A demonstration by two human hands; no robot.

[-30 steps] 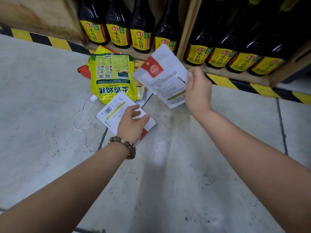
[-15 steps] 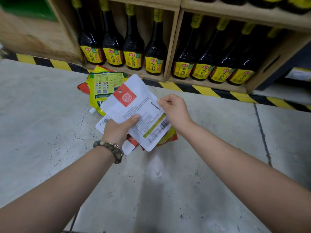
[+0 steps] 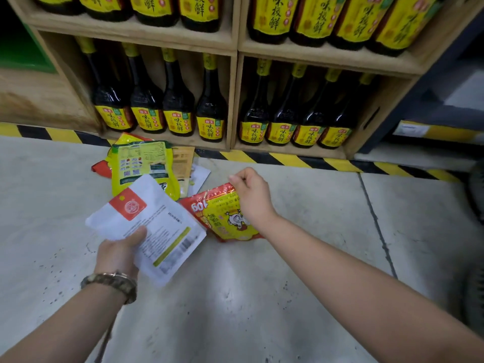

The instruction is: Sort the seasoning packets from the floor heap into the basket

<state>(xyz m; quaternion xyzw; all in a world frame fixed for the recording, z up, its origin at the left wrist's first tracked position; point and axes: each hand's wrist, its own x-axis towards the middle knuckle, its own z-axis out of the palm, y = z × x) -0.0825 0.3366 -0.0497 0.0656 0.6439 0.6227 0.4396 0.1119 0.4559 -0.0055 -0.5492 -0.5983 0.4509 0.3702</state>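
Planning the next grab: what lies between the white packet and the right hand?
Head view: a red packet lies on the floor between the white packet and the right hand, which pinches its edge.

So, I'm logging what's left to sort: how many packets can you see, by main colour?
White packets: 2, one in the left hand
Red-and-yellow packets: 2, one gripped by the right hand
Yellow-green packet: 1
Tan packet: 1
Total: 6 visible; the heap may hide more
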